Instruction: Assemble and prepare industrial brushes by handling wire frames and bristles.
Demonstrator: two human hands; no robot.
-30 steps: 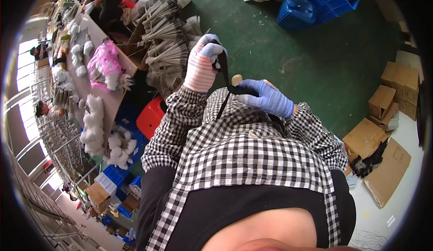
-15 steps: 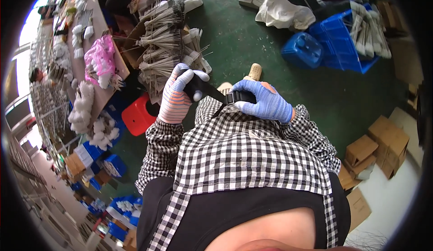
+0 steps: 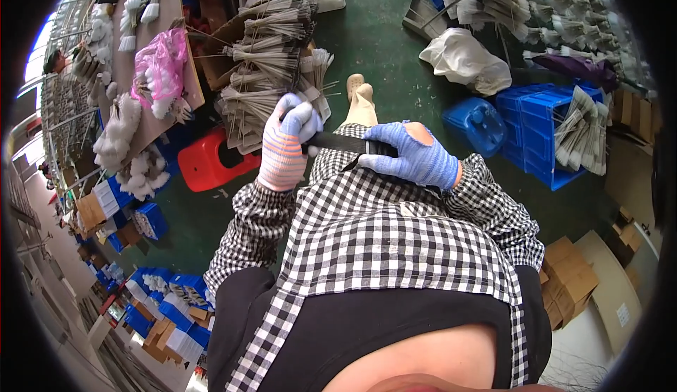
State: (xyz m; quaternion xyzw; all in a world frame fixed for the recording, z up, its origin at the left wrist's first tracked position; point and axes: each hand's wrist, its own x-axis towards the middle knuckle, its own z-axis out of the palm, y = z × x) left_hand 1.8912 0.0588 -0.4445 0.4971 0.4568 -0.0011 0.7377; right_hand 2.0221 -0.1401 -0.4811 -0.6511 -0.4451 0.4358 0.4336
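In front of my checked apron (image 3: 395, 251), a black strap (image 3: 340, 142) runs almost level between my two hands. My left hand (image 3: 285, 145), in a striped knitted glove, is closed round the strap's left end. The fingers of my right hand (image 3: 417, 158), in a blue knitted glove with an opening on the back, close on the strap's other end, where a dark buckle (image 3: 372, 147) shows partly. The rest of the buckle is hidden under those fingers. A short loose tail of strap hangs just below, against the apron.
Bundles of thin wire-handled brushes (image 3: 264, 60) are stacked ahead left, beside a red stool (image 3: 211, 161) and a table with a pink bag (image 3: 161, 68). To the right stand a blue jerrycan (image 3: 476, 125), blue crates (image 3: 529, 131), a white sack (image 3: 465, 60) and cardboard boxes (image 3: 570, 279).
The strap has gone from sloping to nearly level between my hands, and the buckle is more covered. My feet have shifted, and the surroundings have turned in view.
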